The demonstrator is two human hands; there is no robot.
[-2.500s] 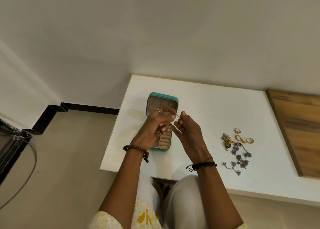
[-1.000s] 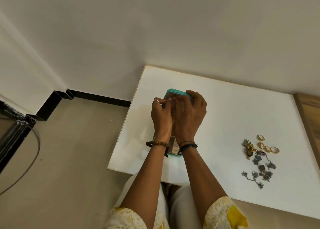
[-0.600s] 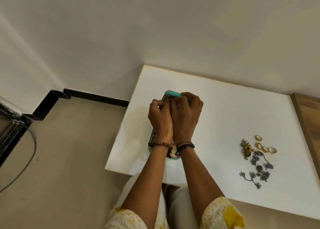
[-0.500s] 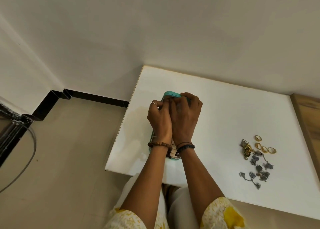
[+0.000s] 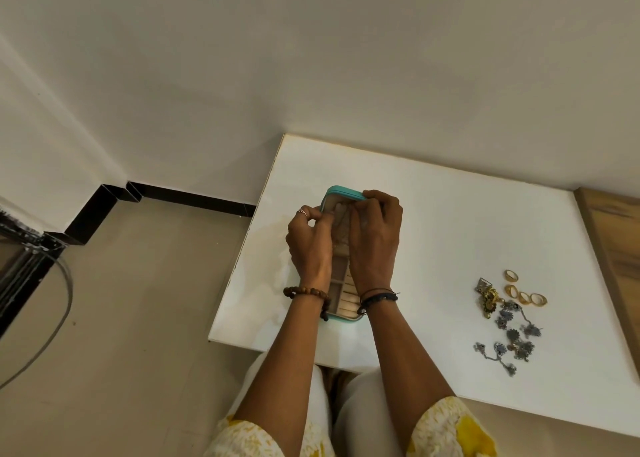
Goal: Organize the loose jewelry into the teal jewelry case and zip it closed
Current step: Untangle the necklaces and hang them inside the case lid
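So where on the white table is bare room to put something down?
Bare: the wide patch between the teal jewelry case and the loose jewelry, and the far strip of the white table along the wall. Crowded: over the case, where both hands work, and the jewelry cluster near the wooden panel.

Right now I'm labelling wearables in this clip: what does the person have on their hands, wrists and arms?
The left hand has a thin silver ring on one finger and a brown wooden-bead bracelet at the wrist. The right hand wears black cord bands at the wrist. Both forearms are bare; white sleeves with yellow print start near the elbows.
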